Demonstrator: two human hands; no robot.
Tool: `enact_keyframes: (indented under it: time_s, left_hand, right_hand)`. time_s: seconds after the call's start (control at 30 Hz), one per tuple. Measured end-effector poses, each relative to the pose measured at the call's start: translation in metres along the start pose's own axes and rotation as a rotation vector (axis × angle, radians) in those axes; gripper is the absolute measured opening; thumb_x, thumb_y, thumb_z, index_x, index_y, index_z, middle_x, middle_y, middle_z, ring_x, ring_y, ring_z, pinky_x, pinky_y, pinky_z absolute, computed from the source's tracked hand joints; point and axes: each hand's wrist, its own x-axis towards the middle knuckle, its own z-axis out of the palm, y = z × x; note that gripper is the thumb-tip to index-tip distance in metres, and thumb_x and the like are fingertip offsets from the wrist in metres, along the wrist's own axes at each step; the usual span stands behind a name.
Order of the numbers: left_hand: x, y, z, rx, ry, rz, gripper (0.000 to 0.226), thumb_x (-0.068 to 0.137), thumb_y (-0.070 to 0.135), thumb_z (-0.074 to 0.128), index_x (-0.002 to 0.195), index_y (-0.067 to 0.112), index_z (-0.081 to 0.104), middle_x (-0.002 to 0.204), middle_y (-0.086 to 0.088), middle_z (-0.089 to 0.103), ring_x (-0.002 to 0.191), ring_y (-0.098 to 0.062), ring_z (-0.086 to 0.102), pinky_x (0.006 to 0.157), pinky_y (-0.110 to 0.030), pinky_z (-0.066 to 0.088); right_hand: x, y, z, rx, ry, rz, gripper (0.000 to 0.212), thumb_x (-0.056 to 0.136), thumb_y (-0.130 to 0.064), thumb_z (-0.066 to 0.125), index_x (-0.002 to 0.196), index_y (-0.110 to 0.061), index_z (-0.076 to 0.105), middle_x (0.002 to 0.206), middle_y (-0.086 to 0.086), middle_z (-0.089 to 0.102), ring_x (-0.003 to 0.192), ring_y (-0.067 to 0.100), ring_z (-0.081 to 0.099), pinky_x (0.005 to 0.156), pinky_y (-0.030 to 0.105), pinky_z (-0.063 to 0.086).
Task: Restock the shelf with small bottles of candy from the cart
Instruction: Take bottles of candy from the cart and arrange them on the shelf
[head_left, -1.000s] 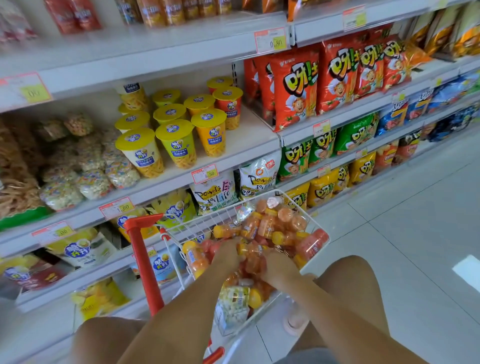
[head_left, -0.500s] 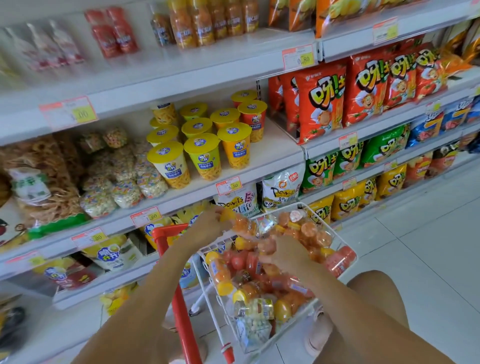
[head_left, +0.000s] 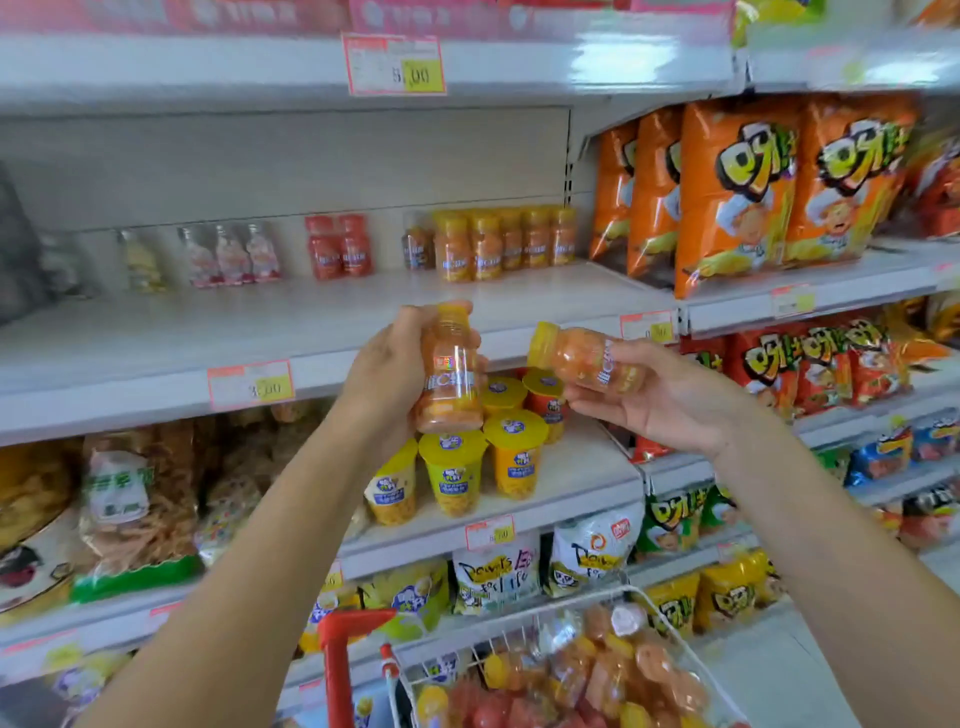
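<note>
1. The left hand (head_left: 387, 379) grips an upright orange bottle (head_left: 449, 374), yellow cap up, with its fingers (head_left: 415, 317) curled round the body. The bottle is held near the front edge of the shelf (head_left: 363, 317), not yet over the board.
2. The right hand (head_left: 675, 400), palm up, cradles a second bottle (head_left: 589, 358) on its side, cap pointing left. Its fingers are only half curled beneath, so the hold looks loose. Risk: the round body rolls off as the wrist turns to stand it up and drops onto the lidded cups (head_left: 457, 467) on the shelf below.
3. The matching orange row (head_left: 509, 241) stands far back on the right of the shelf, against the rear panel. Risk: on so deep a reach, knuckles or a bottle base could clip the front bottles and topple the row.
4. The red bottles (head_left: 340, 247) stand just left of the row, with a darker bottle between. Risk: an orange bottle set too far left mixes the flavours.
5. The two held bottles are near each other. Risk: moving both in together knocks the caps and loosens the weaker right-hand hold.
6. The cart (head_left: 649, 603), near and low, is heaped with bottles; most of the restocking appears to remain.
</note>
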Motion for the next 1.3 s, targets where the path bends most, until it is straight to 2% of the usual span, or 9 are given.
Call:
enact_keyframes:
  time_s: [0.23,0.3,0.4,0.5,0.67,0.8,0.93,1.13,1.3]
  left_hand:
    - [0.063,0.031,0.014,-0.019,-0.073,0.065,0.025,0.099,0.024,0.043,0.094,0.009,0.062,0.084,-0.002,0.073,0.081,-0.014,0.067,0.057,-0.027,0.056]
    - [0.084,0.037,0.017,-0.035,-0.062,0.075,0.025,0.100,0.023,0.042,0.094,0.007,0.060,0.078,0.000,0.074,0.078,-0.012,0.069,0.057,-0.027,0.056]
    - [0.116,0.040,0.020,0.015,-0.037,0.113,0.021,0.099,0.021,0.045,0.093,0.006,0.059,0.075,-0.002,0.067,0.067,-0.012,0.064,0.053,-0.021,0.053]
    - [0.149,0.031,0.022,0.089,-0.028,0.126,0.022,0.095,0.020,0.053,0.113,0.007,0.056,0.092,-0.006,0.065,0.079,-0.016,0.063,0.071,-0.030,0.055]
    - [0.185,0.004,0.034,0.486,-0.045,0.194,0.018,0.086,0.020,0.067,0.104,0.020,0.062,0.101,-0.005,0.066,0.097,-0.023,0.063,0.092,-0.038,0.050]
    - [0.195,-0.005,0.048,0.579,-0.036,0.260,0.036,0.087,0.020,0.067,0.120,0.014,0.056,0.106,-0.003,0.062,0.099,-0.018,0.058,0.090,-0.031,0.048]
    - [0.202,-0.012,0.052,0.602,-0.005,0.235,0.052,0.083,0.021,0.071,0.129,0.012,0.047,0.110,0.001,0.058,0.102,-0.016,0.055,0.085,-0.025,0.042]
    - [0.203,-0.021,0.042,0.841,-0.079,0.015,0.047,0.071,0.029,0.082,0.111,0.019,0.060,0.104,0.005,0.063,0.091,-0.012,0.057,0.080,-0.023,0.042]
    - [0.213,-0.022,0.048,1.026,-0.051,-0.002,0.033,0.075,0.037,0.077,0.091,0.009,0.067,0.088,-0.005,0.071,0.078,-0.017,0.064,0.073,-0.028,0.051]
  right_hand:
    - [0.050,-0.064,0.009,-0.236,0.066,0.017,0.045,0.078,-0.046,0.057,0.108,-0.012,0.063,0.085,0.013,0.070,0.056,0.010,0.050,0.050,0.016,0.042]
    - [0.064,-0.077,0.009,-0.184,0.058,-0.017,0.041,0.079,-0.039,0.058,0.111,-0.014,0.062,0.091,0.012,0.071,0.060,0.009,0.056,0.056,0.017,0.044]
    - [0.091,-0.087,0.006,-0.011,0.056,-0.083,0.039,0.079,-0.014,0.060,0.117,-0.006,0.058,0.110,0.015,0.065,0.093,0.018,0.063,0.085,0.030,0.050]
    - [0.119,-0.089,0.003,0.005,0.101,-0.116,0.019,0.088,0.001,0.053,0.106,-0.001,0.059,0.106,0.012,0.063,0.096,0.020,0.058,0.097,0.036,0.047]
    - [0.162,-0.084,-0.016,-0.379,0.239,-0.181,0.016,0.089,-0.006,0.060,0.104,-0.012,0.063,0.098,0.001,0.066,0.089,0.011,0.059,0.080,0.024,0.045]
    - [0.184,-0.082,-0.036,-0.577,0.342,-0.183,0.054,0.081,0.004,0.066,0.130,-0.008,0.048,0.113,0.005,0.062,0.103,0.017,0.058,0.090,0.027,0.042]
    - [0.191,-0.079,-0.045,-0.566,0.270,-0.112,0.055,0.083,0.008,0.063,0.132,-0.008,0.046,0.113,0.008,0.063,0.105,0.019,0.059,0.087,0.028,0.047]
    - [0.187,-0.084,-0.055,-0.775,0.242,-0.088,0.036,0.089,-0.004,0.062,0.121,-0.016,0.053,0.124,0.005,0.060,0.116,0.019,0.053,0.102,0.030,0.038]
    - [0.197,-0.076,-0.054,-0.976,0.342,-0.135,0.049,0.084,-0.020,0.070,0.129,-0.017,0.050,0.120,-0.006,0.058,0.115,0.017,0.053,0.104,0.037,0.040]
